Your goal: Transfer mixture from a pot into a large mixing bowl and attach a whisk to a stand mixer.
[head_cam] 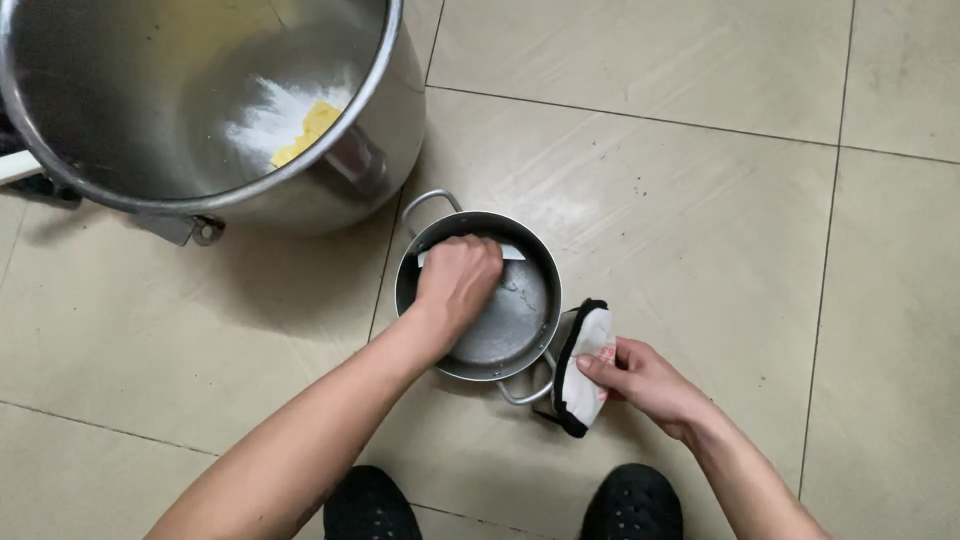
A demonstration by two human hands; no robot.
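Where beige floor tiles (700, 230) fill the frame, crossed by thin dark grout lines and glossy enough to show pale glare, a small steel pot (480, 295) sits at centre with a loop handle on its upper-left and lower-right sides. Inside it the left hand (455, 282) is curled shut around a flat white scraper (512, 253) held against the far wall. Just right of the pot, the right hand (645, 382) pinches a white, black-edged potholder (583, 365) touching the lower handle. A big steel vat (200, 100) occupies the upper left, holding white powder and a yellow lump. Two black shoes (500, 505) show at the bottom edge.
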